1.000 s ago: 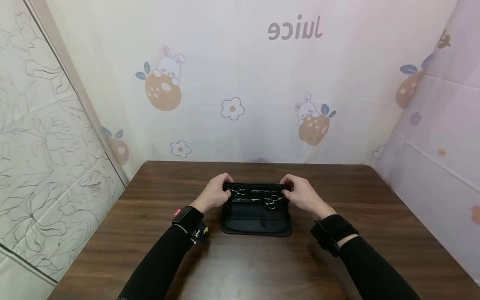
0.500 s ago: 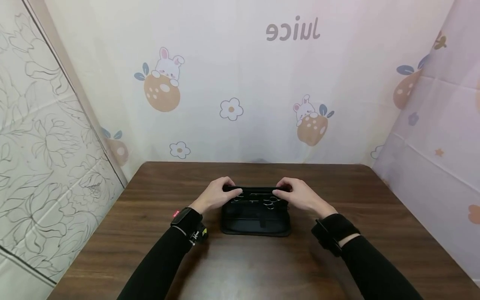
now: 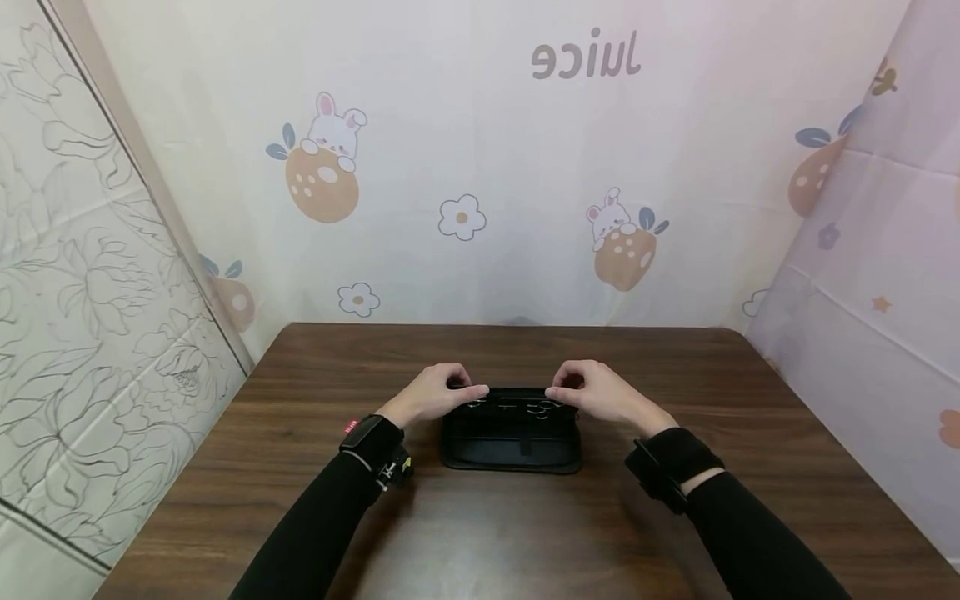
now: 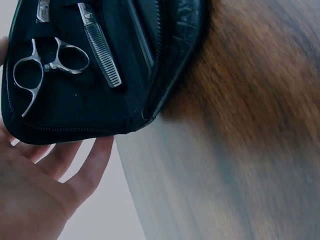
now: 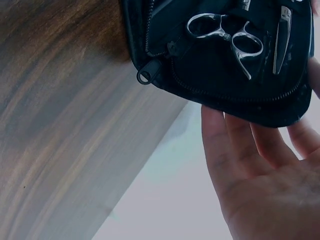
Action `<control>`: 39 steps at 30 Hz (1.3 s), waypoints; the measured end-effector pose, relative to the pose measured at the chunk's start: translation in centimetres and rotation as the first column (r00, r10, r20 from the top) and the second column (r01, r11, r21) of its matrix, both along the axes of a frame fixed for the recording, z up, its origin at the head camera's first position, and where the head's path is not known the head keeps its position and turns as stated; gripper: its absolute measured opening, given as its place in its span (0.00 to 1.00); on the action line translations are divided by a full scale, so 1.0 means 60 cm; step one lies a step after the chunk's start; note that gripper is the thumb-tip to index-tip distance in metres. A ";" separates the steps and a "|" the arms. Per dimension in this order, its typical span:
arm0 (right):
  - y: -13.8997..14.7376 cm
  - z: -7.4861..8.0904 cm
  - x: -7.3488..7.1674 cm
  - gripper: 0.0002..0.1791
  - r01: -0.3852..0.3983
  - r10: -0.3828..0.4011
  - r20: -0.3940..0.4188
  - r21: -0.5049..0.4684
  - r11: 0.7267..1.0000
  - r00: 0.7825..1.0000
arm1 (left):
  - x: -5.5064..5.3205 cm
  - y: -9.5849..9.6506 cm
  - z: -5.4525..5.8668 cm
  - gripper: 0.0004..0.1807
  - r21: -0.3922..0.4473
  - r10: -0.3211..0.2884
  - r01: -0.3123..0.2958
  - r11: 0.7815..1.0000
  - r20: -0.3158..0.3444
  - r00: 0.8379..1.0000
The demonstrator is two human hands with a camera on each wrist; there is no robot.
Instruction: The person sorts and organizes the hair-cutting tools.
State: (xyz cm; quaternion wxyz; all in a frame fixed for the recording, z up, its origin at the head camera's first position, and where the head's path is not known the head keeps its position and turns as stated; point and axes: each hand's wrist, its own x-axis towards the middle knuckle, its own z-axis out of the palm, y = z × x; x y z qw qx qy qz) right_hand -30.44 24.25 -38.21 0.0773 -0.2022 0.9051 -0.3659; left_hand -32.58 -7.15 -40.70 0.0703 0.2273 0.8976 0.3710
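A black zippered scissor case lies unzipped on the table, its far half tilted up toward the near half. My left hand holds the raised half at its left end, thumb over the top edge and fingers behind. At the other end my right hand grips it the same way. Inside the raised half, silver scissors show their finger rings in the left wrist view, beside a toothed thinning blade. The right wrist view shows other scissor rings, a plain blade and the zipper pull.
The dark wooden table extends around the case on every side. Behind it hangs a pale curtain printed with rabbits, fruit and flowers. A white floral panel stands at the left.
The raised half of the case has tipped lower toward the near half, so the scissors are less visible in the head view. Both thumbs have shifted inward along its top edge.
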 end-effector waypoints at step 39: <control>-0.012 0.001 -0.002 0.39 -0.177 0.118 0.320 0.163 0.971 0.940 | 0.008 0.000 -0.003 0.34 -0.141 -0.151 0.179 0.974 0.191 0.970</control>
